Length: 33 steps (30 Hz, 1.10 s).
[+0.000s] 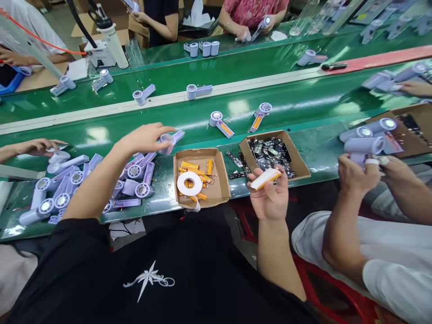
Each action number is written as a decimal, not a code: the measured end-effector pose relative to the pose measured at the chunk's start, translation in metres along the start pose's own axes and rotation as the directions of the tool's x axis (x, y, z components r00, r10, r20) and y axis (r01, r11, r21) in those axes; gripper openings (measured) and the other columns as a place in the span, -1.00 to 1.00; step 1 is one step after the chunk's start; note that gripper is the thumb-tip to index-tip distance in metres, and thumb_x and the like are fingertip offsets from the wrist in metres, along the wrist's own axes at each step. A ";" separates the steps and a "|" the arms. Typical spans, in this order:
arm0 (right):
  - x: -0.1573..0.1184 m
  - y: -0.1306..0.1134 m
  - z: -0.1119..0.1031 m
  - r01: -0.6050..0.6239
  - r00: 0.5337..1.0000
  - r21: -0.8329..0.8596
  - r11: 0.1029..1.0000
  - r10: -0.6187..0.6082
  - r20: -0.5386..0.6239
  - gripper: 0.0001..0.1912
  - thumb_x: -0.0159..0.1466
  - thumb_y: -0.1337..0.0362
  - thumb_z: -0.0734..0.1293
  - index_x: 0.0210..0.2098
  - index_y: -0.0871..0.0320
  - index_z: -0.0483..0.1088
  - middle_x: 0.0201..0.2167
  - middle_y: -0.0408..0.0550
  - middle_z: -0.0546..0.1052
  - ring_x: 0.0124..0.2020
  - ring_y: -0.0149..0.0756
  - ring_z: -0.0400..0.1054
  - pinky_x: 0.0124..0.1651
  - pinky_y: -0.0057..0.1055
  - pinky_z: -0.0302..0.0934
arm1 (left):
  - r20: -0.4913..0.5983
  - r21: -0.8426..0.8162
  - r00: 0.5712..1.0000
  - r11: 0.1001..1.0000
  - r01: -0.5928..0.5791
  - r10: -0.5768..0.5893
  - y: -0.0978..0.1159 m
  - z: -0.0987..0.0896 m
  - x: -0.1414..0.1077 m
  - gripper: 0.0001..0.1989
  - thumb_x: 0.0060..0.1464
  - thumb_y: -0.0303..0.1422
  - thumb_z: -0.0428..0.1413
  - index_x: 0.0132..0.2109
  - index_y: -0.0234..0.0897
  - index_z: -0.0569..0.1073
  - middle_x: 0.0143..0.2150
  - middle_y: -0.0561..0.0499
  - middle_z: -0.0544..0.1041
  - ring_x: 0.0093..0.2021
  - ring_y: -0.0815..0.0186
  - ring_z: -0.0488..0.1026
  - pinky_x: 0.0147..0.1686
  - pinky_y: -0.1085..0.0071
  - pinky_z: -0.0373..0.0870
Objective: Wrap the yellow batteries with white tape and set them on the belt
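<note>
My left hand (145, 137) reaches over the near edge of the green belt, its fingers closed on a pale purple fan housing (171, 140) that is blurred. In my right hand (270, 198), palm up, lies an orange battery with a white strip on top (266, 178), held between thumb and fingers. Between the hands is a cardboard box of orange batteries (222, 180), with a white tape roll (189, 183) on them. A second box (299, 163) holds dark circuit boards, just behind my right hand.
Many purple housings (77, 177) are piled at the left. Two housings with orange batteries (216, 119) lie on the green belt (162, 117) ahead. A co-worker's hands (359, 173) hold a housing at the right; other people sit across the belt.
</note>
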State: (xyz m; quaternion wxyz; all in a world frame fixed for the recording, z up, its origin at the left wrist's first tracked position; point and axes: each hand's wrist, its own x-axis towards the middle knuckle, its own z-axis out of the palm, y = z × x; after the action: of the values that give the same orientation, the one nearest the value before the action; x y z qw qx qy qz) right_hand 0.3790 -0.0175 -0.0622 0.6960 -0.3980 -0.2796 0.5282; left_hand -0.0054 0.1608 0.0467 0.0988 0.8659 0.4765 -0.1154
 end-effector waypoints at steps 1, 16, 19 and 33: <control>0.005 0.001 0.004 0.010 1.000 -0.013 1.000 -0.010 0.008 -0.44 0.17 0.11 0.68 0.11 -0.22 0.52 -0.05 -0.19 0.75 -0.15 -0.34 0.71 -0.09 -0.42 0.61 | -0.005 -0.031 0.999 0.999 -0.034 0.034 -0.010 -0.004 0.018 -0.46 0.47 -0.14 -0.01 0.46 -0.16 0.43 0.26 -0.15 0.56 0.16 0.13 0.52 0.17 0.26 0.39; 0.044 0.025 0.049 0.106 0.989 -0.302 0.948 -0.133 -0.071 -0.26 -0.14 0.16 0.78 -0.07 -0.06 0.42 -0.34 -0.26 0.71 -0.27 0.02 0.73 -0.10 0.09 0.68 | 0.128 0.047 0.990 0.997 0.053 -0.059 0.006 0.067 0.152 -0.51 0.34 -0.30 0.14 0.36 -0.24 0.57 0.22 -0.33 0.65 0.19 -0.08 0.61 0.10 0.16 0.49; 0.052 0.027 0.063 0.147 0.984 -0.329 0.933 -0.172 -0.047 -0.27 -0.15 0.14 0.77 -0.16 -0.13 0.32 -0.39 -0.36 0.64 -0.27 0.08 0.72 -0.02 0.24 0.66 | 0.090 0.038 0.987 0.991 0.127 -0.130 -0.002 0.067 0.152 -0.41 0.33 -0.14 0.22 0.40 -0.28 0.53 0.26 -0.38 0.61 0.24 -0.14 0.57 0.20 0.09 0.44; 0.186 0.079 0.137 0.196 0.891 -0.611 0.767 0.121 0.438 -0.48 0.18 0.18 0.56 0.08 0.10 0.43 -0.06 0.05 0.73 0.01 -0.09 0.68 0.21 -0.10 0.54 | 0.156 -0.092 0.981 0.987 0.134 -0.119 -0.042 0.061 0.170 -0.70 0.20 -0.25 0.22 0.03 -0.10 0.71 -0.02 -0.03 0.74 0.04 0.12 0.58 0.04 0.36 0.42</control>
State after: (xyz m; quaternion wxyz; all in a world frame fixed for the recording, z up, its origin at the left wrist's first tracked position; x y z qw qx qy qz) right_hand 0.2810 0.2064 -0.0634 0.4438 -0.4709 -0.6050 0.4640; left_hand 0.0407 0.3028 -0.0639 0.1706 0.8167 0.5270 -0.1617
